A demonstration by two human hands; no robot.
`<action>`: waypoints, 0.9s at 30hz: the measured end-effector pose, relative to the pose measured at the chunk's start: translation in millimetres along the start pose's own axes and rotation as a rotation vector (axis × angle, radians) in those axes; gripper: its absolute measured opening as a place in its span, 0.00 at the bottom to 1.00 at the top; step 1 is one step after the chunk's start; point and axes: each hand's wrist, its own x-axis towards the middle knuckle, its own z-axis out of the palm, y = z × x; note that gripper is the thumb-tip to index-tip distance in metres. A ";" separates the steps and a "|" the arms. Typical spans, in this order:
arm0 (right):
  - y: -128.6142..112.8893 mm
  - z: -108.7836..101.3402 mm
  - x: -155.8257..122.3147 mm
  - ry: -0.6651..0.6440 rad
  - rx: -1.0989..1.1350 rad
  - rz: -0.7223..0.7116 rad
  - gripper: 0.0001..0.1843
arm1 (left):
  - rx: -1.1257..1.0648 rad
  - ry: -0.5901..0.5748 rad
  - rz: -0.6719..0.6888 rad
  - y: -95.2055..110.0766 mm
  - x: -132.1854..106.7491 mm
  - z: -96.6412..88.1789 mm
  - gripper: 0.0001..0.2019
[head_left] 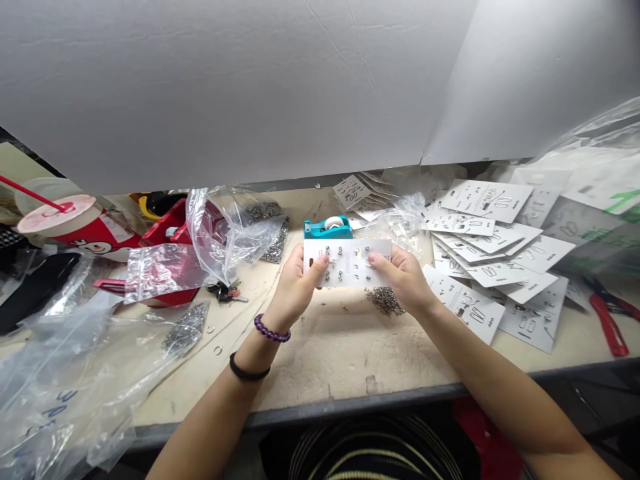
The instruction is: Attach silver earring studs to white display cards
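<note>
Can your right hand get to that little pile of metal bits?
Probably yes. The pile of small metal parts lies just below your right hand, with nothing between them. But that hand is gripping the white card, so it would likely have to let go first.

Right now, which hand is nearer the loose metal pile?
Right. The right hand sits beside the loose metal pile; the left hand is farther off, to its left.

Head-worn view, forward and down onto the workbench (345, 353), close above it.
</note>
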 end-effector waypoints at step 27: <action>-7.6 -2.9 -0.3 -0.056 0.157 -0.263 0.15 | -0.494 0.058 0.317 1.1 5.7 -7.4 0.18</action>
